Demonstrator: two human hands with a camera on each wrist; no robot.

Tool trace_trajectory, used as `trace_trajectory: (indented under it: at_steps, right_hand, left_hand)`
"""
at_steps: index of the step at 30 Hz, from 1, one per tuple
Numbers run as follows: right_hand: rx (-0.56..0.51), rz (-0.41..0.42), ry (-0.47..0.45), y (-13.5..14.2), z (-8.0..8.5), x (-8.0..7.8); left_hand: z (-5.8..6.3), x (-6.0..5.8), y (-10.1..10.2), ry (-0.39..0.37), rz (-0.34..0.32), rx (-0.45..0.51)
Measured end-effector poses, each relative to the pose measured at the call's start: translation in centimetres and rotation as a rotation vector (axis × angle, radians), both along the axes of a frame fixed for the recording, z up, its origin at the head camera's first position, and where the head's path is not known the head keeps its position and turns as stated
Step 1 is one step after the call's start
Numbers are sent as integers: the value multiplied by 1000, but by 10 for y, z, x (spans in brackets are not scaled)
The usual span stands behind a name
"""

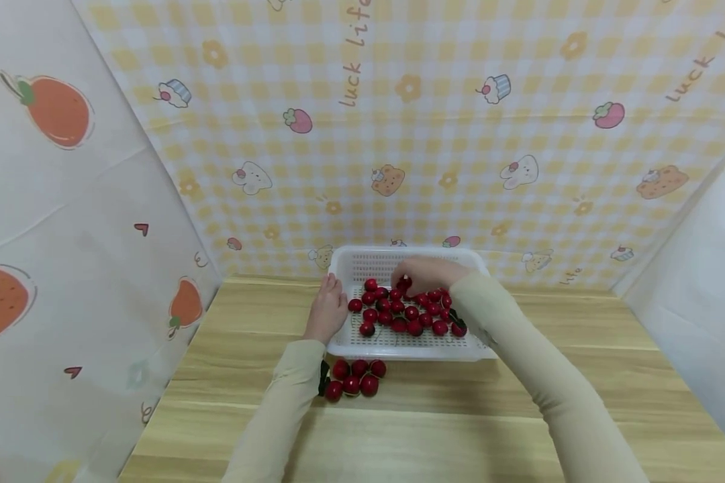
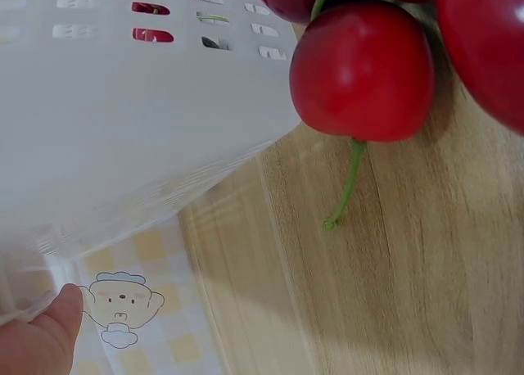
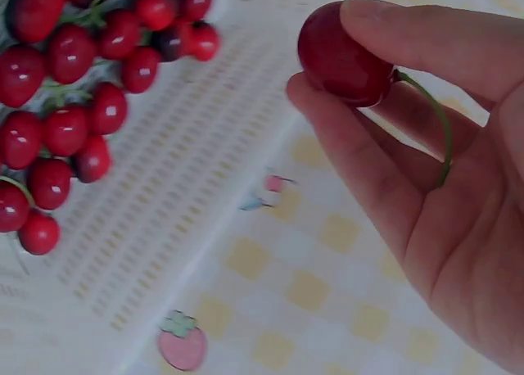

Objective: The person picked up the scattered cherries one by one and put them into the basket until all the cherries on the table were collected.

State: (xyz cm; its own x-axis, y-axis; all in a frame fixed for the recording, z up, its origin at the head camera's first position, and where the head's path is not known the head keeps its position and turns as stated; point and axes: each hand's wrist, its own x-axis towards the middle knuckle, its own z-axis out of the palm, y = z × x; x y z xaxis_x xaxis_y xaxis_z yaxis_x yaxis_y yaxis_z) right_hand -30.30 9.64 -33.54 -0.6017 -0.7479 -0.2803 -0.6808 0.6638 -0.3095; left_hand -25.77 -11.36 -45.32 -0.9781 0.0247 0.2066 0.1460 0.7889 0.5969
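A white perforated plastic basket (image 1: 411, 352) stands on the wooden table with many dark red cherries (image 1: 399, 325) spread over its floor. My left hand (image 1: 328, 310) holds the basket's left rim. In the left wrist view, one fingertip (image 2: 61, 318) shows at the rim, outside the wall; the other fingers are out of that view. Over the back of the basket, my right hand (image 1: 425, 274) pinches one cherry (image 3: 344, 54) between thumb and fingertips. Its green stem (image 3: 442, 125) points toward the palm.
Several more cherries (image 1: 352, 384) lie grouped on the table in front of the basket's left corner, one with its stem (image 2: 352, 178) on the wood. A yellow checked cloth (image 1: 399, 147) hangs directly behind the basket. A pale printed cloth (image 1: 97, 201) stands at the left.
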Motion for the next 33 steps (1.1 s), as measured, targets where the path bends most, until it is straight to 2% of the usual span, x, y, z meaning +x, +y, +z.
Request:
trace_trajectory:
  at_steps: [5,12,21,25,33]
  right_hand:
    - [100,-48,-10,-14,-18,-13]
    - [204,-75,-10,-29,-33,-17]
    - [295,-91,-46,-42,-57,-10]
    - [293,-90,-80,-45,-66,-5]
    - [298,-75,-59,-49,-67,0]
  left_hand:
    - [0,0,0,1,1,-2]
    - [2,0,1,9,5,1]
    - [1,0,0,25,3,-18]
    - [1,-1,0,25,4,-26]
    - [1,0,-1,17,3,-33]
